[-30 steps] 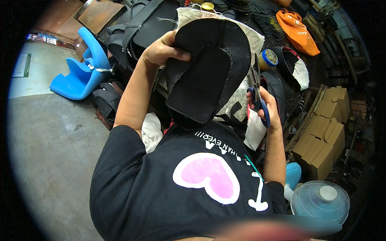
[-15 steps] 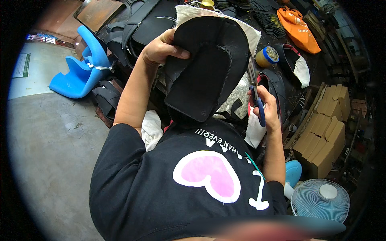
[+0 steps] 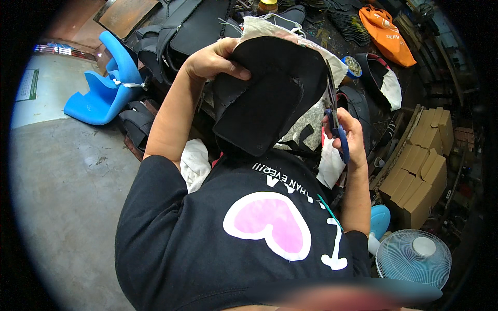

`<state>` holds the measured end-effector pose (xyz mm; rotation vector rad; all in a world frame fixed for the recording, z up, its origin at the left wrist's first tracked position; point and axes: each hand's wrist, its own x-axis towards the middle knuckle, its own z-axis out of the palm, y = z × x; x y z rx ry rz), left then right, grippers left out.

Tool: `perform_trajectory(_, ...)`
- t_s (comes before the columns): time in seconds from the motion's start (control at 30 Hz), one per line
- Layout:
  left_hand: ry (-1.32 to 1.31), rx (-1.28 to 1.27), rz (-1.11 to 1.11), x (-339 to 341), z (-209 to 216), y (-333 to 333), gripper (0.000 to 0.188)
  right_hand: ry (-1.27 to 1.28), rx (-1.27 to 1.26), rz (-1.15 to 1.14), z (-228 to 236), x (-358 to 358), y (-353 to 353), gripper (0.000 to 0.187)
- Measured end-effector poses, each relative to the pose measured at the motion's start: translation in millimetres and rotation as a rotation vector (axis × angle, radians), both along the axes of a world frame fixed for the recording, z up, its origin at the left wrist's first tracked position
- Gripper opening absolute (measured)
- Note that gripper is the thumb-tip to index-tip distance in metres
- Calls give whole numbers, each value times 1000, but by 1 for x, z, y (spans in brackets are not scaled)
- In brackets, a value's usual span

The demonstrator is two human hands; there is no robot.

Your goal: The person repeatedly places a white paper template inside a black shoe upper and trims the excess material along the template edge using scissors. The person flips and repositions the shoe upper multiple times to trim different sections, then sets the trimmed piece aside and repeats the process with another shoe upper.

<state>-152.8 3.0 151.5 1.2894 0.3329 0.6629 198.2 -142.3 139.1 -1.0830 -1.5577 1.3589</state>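
Observation:
My left hand grips the upper left edge of a black stitched piece, thumb on top. The piece has a rounded far end, a squared near end and a raised inner seam; its exact kind is unclear. Off-white cloth sticks out behind its far edge. In my right hand is a pair of scissors with blue handles, fingers in the loops. Their blades point away from me along the right edge of the black piece. Whether the blades touch it I cannot tell.
Black bags or panels lie piled at the far left, near a blue foam shape. An orange bag and a jar are at the far right. Cardboard boxes and a fan stand at right.
The far end of the black piece has tipped lower and shifted slightly right, with more off-white cloth showing behind it. My right hand and the scissors have moved slightly right.

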Motion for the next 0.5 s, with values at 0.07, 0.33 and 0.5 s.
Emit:
perform_trajectory(0.07, 53, 39, -13, -3, 2, 2, 45, 35, -11, 8, 3, 3, -2, 70)
perform_trajectory(0.33, 317, 169, -127, -5, 17, -2, 54, -122, 33, 77, 5, 18, 0, 77)
perform_trajectory(0.5, 398, 111, -174, -2, 21, -6, 57, -246, 167, 29, 4, 25, -1, 86)
